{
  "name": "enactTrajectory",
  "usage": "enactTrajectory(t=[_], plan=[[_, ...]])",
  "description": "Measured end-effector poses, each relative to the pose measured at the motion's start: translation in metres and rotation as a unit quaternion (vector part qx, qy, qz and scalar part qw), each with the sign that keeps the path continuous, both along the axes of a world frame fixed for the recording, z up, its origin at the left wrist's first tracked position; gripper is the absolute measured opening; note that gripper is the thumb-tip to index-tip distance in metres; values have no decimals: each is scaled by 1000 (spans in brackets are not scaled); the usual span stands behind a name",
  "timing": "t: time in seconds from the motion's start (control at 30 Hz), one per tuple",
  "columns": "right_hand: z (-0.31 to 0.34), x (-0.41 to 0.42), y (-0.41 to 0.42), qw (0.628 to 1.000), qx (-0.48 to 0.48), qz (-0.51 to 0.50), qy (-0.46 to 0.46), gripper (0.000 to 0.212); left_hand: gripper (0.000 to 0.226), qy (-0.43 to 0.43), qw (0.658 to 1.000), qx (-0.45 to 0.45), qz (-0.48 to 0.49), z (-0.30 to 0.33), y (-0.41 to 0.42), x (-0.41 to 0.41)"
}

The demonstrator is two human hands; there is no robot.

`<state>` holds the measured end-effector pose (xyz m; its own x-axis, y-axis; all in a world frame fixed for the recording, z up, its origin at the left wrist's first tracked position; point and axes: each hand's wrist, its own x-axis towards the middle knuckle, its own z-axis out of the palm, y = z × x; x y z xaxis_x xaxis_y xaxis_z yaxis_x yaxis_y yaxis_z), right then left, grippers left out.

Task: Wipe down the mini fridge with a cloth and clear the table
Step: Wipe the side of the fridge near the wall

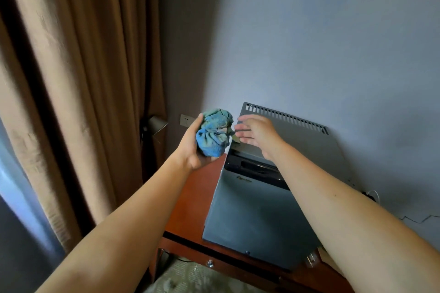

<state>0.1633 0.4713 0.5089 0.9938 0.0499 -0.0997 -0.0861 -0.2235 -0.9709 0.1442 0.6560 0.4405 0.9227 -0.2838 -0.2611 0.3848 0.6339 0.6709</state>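
While your left hand (192,145) cups the bunched blue-green cloth (214,132) from beneath, thumb up along its left side and fingers curled under it, your right hand (256,132) is held just beside it with its fingers straight and spread, grasping nothing; its fingertips reach toward the cloth's right edge, though you cannot tell whether they touch it. Both hands are raised above the back left corner of the mini fridge (259,209), so the cloth is up in the air, apart from the fridge's surfaces. The fridge is a grey box standing on the reddish-brown wooden counter (197,200), its top panel carrying a row of vent slots along the far edge and a dark recess running across the top of its front face. A bare strip of the counter shows to the left of the fridge. Brown curtains (83,66) hang at the left, and a wall socket (187,119) sits just behind the cloth on the pale wall (309,31).
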Motion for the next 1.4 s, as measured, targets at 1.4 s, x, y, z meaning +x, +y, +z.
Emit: enactTrajectory(t=[1.4], plan=[[-75,77,27,960,-191,-201,-41,14,52,-246,900,360,-9,-80,8,61]])
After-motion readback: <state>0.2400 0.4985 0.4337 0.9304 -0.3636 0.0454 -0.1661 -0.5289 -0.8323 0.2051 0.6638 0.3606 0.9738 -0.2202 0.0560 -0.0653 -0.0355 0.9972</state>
